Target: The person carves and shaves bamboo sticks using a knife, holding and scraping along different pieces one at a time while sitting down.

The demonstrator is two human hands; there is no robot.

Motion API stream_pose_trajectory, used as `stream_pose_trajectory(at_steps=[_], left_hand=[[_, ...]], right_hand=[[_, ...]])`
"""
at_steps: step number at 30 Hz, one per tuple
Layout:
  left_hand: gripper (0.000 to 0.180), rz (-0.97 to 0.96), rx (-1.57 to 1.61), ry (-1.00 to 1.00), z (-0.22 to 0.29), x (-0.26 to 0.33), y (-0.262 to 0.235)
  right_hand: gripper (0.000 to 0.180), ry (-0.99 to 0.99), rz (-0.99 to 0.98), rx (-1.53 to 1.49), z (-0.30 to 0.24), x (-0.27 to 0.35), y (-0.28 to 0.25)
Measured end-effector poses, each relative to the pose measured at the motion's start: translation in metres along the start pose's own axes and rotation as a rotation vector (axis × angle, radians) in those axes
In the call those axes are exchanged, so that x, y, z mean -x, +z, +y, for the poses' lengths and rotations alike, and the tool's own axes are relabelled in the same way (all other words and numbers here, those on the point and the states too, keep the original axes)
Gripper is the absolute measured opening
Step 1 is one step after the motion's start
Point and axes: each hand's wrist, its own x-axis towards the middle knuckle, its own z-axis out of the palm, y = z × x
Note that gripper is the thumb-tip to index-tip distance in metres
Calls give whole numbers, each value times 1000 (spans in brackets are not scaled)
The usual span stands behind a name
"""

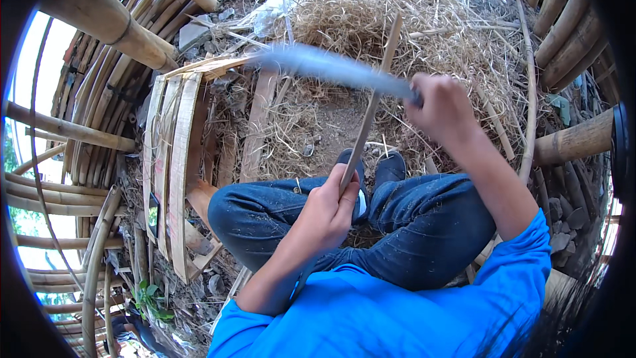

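Note:
My left hand (329,209) is closed around the lower end of a long, narrow bamboo strip (366,126), which slants up and away between my knees. In my right hand (445,109) is a long-bladed knife (331,68), like a machete, its blade pointing left and smeared by motion. The blade crosses the upper part of the strip; whether its edge touches it I cannot tell. My fingers hide most of the knife's handle.
A slatted wooden crate (177,166) stands left of my knee. Thin curled shavings (351,16) cover the ground ahead. A white plastic bag (268,16) lies at the far left of the pile. Bamboo pole walls (109,93) rise on both sides, and a horizontal pole (573,138) juts in at right.

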Motion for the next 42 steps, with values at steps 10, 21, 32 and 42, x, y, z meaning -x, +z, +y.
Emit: stream_pose_trajectory(at_steps=[10, 21, 32, 42], left_hand=[[11, -116, 21, -89, -21, -3, 7], [10, -147, 571, -238, -52, -2, -14], [13, -4, -27, -47, -27, -5, -4], [14, -45, -30, -27, -35, -1, 16]], right_hand=[[15, 226, 32, 327, 58, -21, 17], [18, 236, -72, -76, 16, -5, -12], [15, 100, -117, 27, 12, -14, 22], [17, 367, -122, 201, 80, -35, 24]])
